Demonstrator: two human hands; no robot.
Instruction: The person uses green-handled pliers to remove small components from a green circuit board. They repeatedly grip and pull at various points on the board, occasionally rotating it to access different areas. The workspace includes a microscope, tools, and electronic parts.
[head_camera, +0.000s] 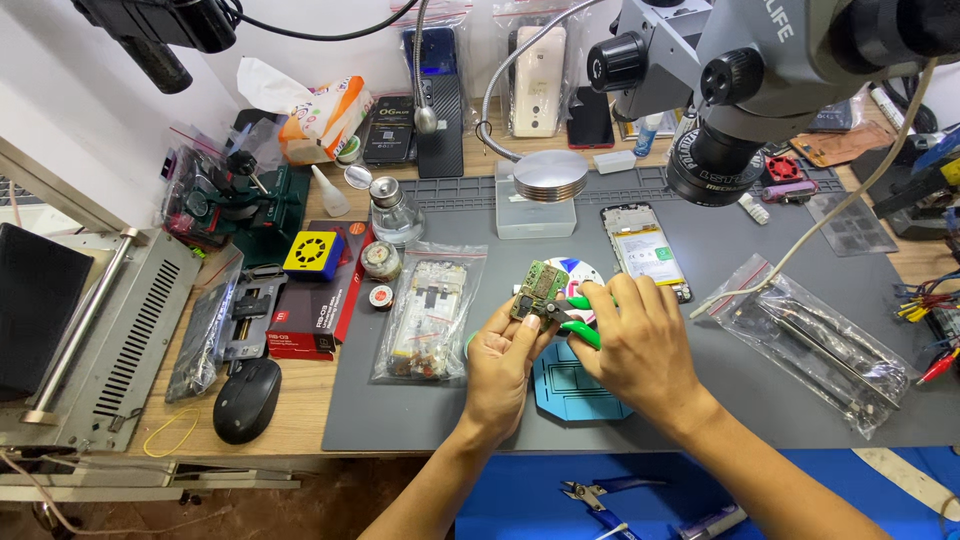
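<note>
Head view: small green circuit board (541, 288) pinched in left hand (503, 362) above grey mat's (760, 290) front edge, raised for access. Right hand (637, 342) closed around green-handled cutters (577, 320), tips at board's edge.

A wooden workbench (300, 415) runs across the room, most of its top covered by a grey work mat (760, 400). Behind it stands a plain white wall (60, 90), brightly and evenly lit. A grey microscope (730, 70) hangs over the bench from the upper right, and a gooseneck lamp (548, 172) bends down near the middle. At the left sits a grey vented metal housing (130, 330). Below the bench edge something blue (520, 500) shows, perhaps a cloth or a stool.
</note>
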